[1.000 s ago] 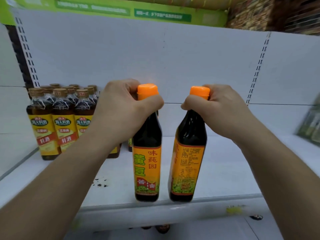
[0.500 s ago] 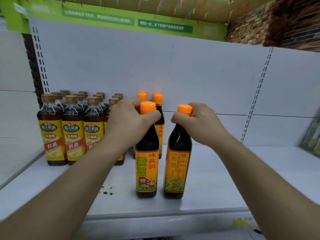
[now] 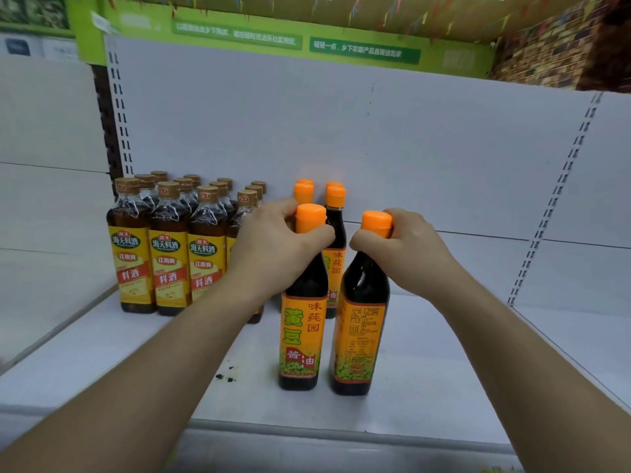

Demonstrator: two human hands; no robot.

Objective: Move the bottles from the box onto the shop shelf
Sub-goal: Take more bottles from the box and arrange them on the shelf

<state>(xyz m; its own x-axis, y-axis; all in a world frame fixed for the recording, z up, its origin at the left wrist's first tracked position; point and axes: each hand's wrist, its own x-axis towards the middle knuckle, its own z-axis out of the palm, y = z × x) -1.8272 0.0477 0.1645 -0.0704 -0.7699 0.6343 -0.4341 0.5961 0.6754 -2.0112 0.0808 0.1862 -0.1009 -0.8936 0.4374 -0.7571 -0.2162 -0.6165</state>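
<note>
1. Hands first: the left hand (image 3: 276, 244) has its grip closed round the neck of the left bottle (image 3: 300, 322), just under its orange cap; the right hand (image 3: 406, 249) holds the right bottle (image 3: 362, 329) the same way.
2. Change over the last second: both bottles have moved inward from the front lip of the shelf (image 3: 444, 387) and now sit deeper on it, upright, bases apparently down on the white board.
3. Beyond the left grip stand four orange-capped bottles (image 3: 336, 233) of the same kind, in two rows against the back panel; the held pair lines up in front of them.
4. Left of the left grip is a block of cooking-wine bottles (image 3: 167, 254), just beside the forearm.
5. Meaning for the task: this pair looks nearly placed, likely needing a short push back to meet the row, then release.
6. Risk: the left wrist passes close to the wine bottles, so pulling back could nudge them.
7. The box is out of view.
</note>
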